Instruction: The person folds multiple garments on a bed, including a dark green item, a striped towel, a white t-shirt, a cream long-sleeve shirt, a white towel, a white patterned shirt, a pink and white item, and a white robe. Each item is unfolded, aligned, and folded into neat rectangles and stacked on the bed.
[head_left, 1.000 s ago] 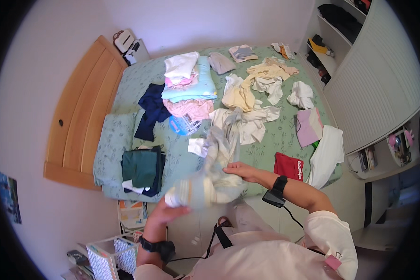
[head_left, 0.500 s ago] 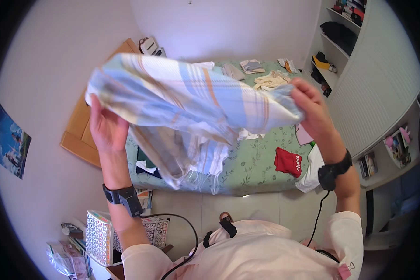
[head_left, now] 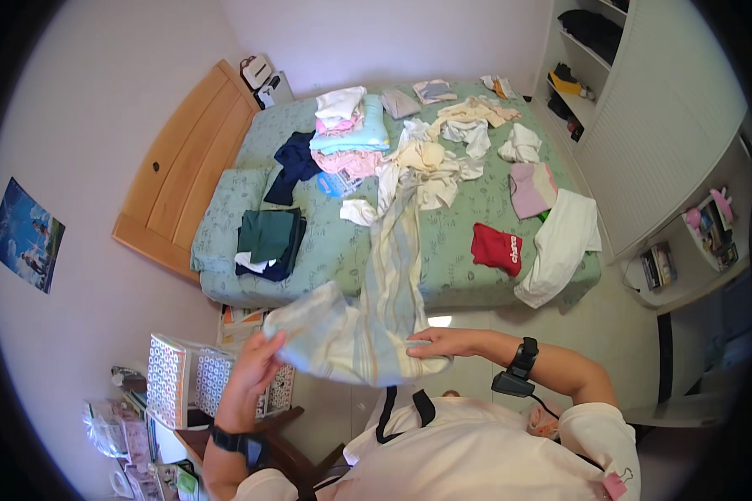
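A long striped scarf [head_left: 395,263] in pale blue, cream and tan stretches from my hands over the bed's near edge to a heap of cream clothes [head_left: 417,154]. My left hand [head_left: 260,362] pinches the scarf's near left corner. Beyond the bed's front edge, my right hand [head_left: 437,342] grips the same end on its right side, thumb on top. Between the two hands the cloth hangs in a loose fold, and its far end merges with the heap, so I cannot tell where it stops.
On the green bed [head_left: 326,275] lie folded dark green clothes [head_left: 271,235], a stack of pink and blue folded cloth [head_left: 351,134], a navy garment [head_left: 295,167], a red one [head_left: 497,248] and white trousers [head_left: 561,246]. A dotted storage rack [head_left: 168,380] stands low left.
Both hands have come down and toward me with the scarf. Raised and bunched before the bed earlier, it now trails out across the bed.
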Available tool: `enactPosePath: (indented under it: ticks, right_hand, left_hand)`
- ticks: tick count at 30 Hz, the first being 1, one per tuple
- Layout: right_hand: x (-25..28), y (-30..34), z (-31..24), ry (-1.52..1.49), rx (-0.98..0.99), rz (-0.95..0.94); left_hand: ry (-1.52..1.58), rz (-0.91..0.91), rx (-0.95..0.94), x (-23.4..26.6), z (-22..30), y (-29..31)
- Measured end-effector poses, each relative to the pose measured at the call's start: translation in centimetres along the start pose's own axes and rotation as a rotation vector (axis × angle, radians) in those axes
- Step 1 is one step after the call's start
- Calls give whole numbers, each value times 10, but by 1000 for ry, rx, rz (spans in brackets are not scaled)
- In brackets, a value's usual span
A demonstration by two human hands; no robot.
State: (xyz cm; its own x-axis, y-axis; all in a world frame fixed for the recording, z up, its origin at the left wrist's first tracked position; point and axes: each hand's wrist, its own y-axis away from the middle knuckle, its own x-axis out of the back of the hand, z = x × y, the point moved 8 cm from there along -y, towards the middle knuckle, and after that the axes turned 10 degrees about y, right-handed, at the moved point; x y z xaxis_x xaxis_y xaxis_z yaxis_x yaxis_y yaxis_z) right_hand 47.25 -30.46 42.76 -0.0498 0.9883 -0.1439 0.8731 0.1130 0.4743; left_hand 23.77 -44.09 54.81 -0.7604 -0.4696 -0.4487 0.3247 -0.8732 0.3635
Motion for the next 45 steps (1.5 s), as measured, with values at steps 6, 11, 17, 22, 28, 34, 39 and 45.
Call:
enactPosePath:
  ticks: [6,11,17,22,28,34,39,45]
  right_hand:
    - [-99,27,24,190,-39,-366]
    - [-113,4,-28,254,68,-170]
    - [-8,13,-139,-485,510,277]
    - [32,69,-200,-443,776,477]
    - [42,52,-190,-251,632,534]
    - [101,65,-134,-156,314,592]
    - [136,99,-132,-54,317,769]
    - [145,123,-139,-212,586,939]
  left_hand:
    - [-33,201,-215,14,5,154]
    - [68,356,-566,52,55,221]
    - [144,245,-514,105,101,154]
    - [294,25,-643,78,154,124]
    - [-223,166,-313,48,77,30]
    - [-56,207,-139,117,67,-22]
    - [34,134,-38,118,72,-44]
    - [159,-47,-162,98,99,-60]
